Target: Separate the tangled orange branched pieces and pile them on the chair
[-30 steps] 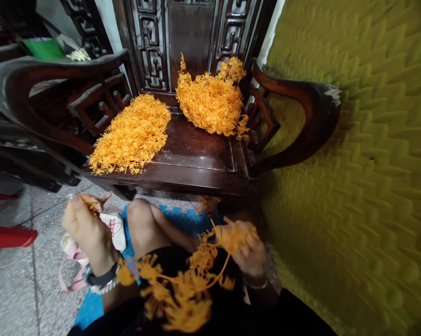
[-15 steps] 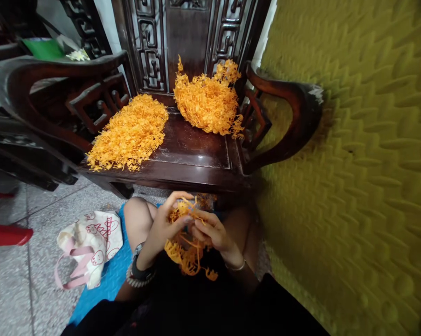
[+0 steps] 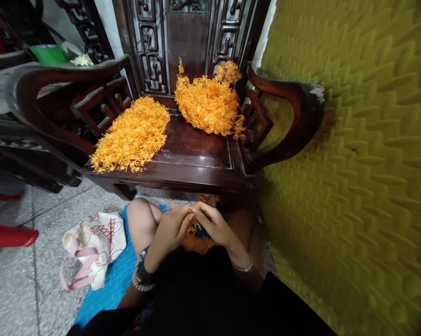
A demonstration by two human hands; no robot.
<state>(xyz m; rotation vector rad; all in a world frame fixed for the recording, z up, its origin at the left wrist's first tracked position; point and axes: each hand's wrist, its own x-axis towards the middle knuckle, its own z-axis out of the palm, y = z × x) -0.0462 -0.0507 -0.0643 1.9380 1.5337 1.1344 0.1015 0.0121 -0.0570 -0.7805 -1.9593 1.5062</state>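
While pinching a bit of orange strand (image 3: pixel 195 227), tip to tip, holding left hand (image 3: pixel 172 228) and right hand (image 3: pixel 216 226) close together at the lower centre of the frame, with orange partly hidden below. Facing a dark chair (image 3: pixel 199 147) bearing one fluffy heap (image 3: pixel 133 133) left of centre and a second heap (image 3: pixel 210 105) at upper centre; seated near a pink-handled bag (image 3: pixel 96 240) at lower left, by a blue mat (image 3: pixel 114 287).

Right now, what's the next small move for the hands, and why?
Probably ease the right hand slightly away from the left hand to check the orange strand: the fingertips of both meet at it, hiding most of the pinched part, and the rest hangs blurred below.
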